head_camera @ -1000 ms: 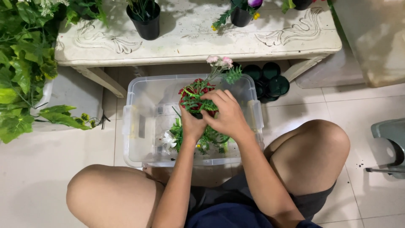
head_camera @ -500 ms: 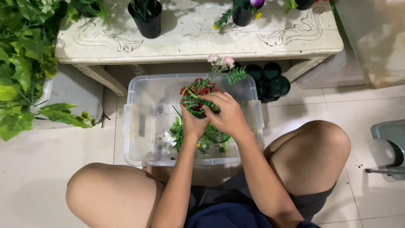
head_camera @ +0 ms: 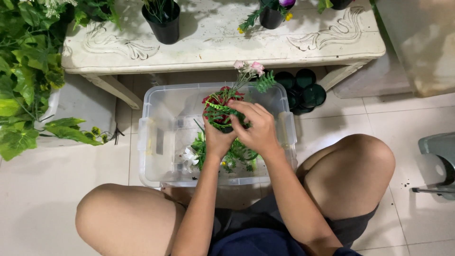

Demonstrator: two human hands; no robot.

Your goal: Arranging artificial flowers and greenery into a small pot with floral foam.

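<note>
Over a clear plastic bin (head_camera: 161, 142) on the tiled floor, my left hand (head_camera: 215, 140) grips from below a small pot of red and green artificial plants (head_camera: 219, 106). My right hand (head_camera: 258, 128) covers the pot's right side, fingers curled onto the foliage. A stem with pink flowers (head_camera: 250, 68) sticks up behind the pot. More green sprigs and a white flower (head_camera: 189, 155) lie in the bin under my hands.
A worn white table (head_camera: 213, 38) stands just beyond the bin with black pots (head_camera: 163, 21) on it. Stacked dark green pots (head_camera: 305, 90) sit under it at right. Leafy plants (head_camera: 23, 76) fill the left. My bare knees flank the bin.
My hands and the pot have stayed over the bin; my right fingers have shifted slightly on the foliage. Little else differs.
</note>
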